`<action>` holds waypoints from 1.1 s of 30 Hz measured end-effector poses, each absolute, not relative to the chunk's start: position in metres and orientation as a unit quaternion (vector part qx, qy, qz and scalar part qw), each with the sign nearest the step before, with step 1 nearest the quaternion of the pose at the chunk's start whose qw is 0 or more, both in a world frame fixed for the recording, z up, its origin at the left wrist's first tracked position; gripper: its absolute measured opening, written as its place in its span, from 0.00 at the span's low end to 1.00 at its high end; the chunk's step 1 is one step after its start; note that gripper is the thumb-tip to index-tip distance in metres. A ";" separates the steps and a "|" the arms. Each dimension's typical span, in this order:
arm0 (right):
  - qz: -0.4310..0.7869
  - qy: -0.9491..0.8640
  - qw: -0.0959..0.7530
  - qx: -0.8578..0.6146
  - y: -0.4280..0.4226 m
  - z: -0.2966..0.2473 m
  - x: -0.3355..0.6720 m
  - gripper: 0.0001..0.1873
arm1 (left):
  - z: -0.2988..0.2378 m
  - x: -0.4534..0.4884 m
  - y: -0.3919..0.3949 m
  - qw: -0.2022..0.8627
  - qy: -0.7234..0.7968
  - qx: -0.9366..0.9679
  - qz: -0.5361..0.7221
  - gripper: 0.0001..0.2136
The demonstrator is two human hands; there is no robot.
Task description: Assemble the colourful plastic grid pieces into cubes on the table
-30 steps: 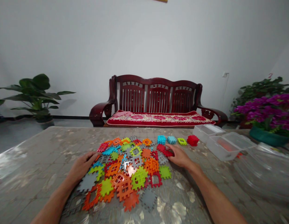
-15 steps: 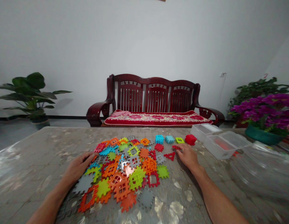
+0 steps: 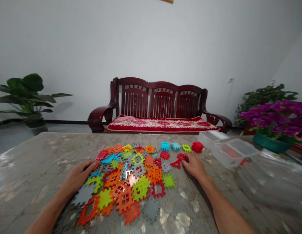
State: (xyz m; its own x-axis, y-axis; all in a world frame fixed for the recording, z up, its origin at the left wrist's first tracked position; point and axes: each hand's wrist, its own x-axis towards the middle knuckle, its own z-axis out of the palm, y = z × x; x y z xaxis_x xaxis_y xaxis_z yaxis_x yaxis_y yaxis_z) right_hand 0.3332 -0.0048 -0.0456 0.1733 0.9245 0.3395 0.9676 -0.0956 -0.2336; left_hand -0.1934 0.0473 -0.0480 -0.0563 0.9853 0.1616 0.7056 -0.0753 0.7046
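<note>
A heap of notched plastic interlocking tiles (image 3: 143,188) in orange, green, grey, blue and red covers the middle of the table. My left hand (image 3: 79,175) rests at the heap's left edge, fingers stretched over the outermost pieces, holding nothing that I can see. On the right, my right hand (image 3: 195,165) has its fingertips closed on a small red interlocking tile (image 3: 181,157), partly hidden by them. That tile lies beside a red triangular tile (image 3: 175,164); whether they are joined is too small to tell.
Behind my right hand stand a blue stack (image 3: 165,146), a light-blue stack (image 3: 176,146), a green tile (image 3: 186,148) and a red stack (image 3: 197,147). Clear plastic boxes (image 3: 227,156), a transparent lid (image 3: 270,182) and a flower pot (image 3: 271,143) occupy the right side.
My right hand has brought the small red tile slightly nearer, close against the triangular one. The left hand stays by the heap. The view has shifted slightly.
</note>
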 end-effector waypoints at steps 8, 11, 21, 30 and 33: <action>-0.039 -0.579 0.289 -0.761 0.001 -0.033 0.346 0.26 | -0.055 -0.199 0.053 0.213 0.642 0.657 0.333 0.28; -0.045 -0.509 0.340 -0.789 0.010 -0.017 0.372 0.30 | -0.055 -0.200 0.053 0.214 0.648 0.654 0.326 0.29; -0.040 -0.409 0.285 -0.866 0.042 -0.004 0.431 0.34 | -0.050 -0.198 0.052 0.210 0.659 0.662 0.289 0.32; -0.019 -0.422 0.252 -0.870 0.044 0.000 0.430 0.34 | -0.058 -0.204 0.056 0.203 0.658 0.662 0.296 0.30; -0.039 -0.422 0.255 -0.869 0.040 0.002 0.427 0.32 | -0.059 -0.204 0.056 0.207 0.660 0.662 0.289 0.31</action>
State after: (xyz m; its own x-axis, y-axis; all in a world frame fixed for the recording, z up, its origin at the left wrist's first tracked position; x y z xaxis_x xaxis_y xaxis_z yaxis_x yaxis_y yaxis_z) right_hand 0.4274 0.0400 0.0023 0.6402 0.7145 0.2822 0.7538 -0.5133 -0.4104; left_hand -0.2043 0.0558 -0.0587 -0.0382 0.9933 0.1095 0.7537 -0.0433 0.6558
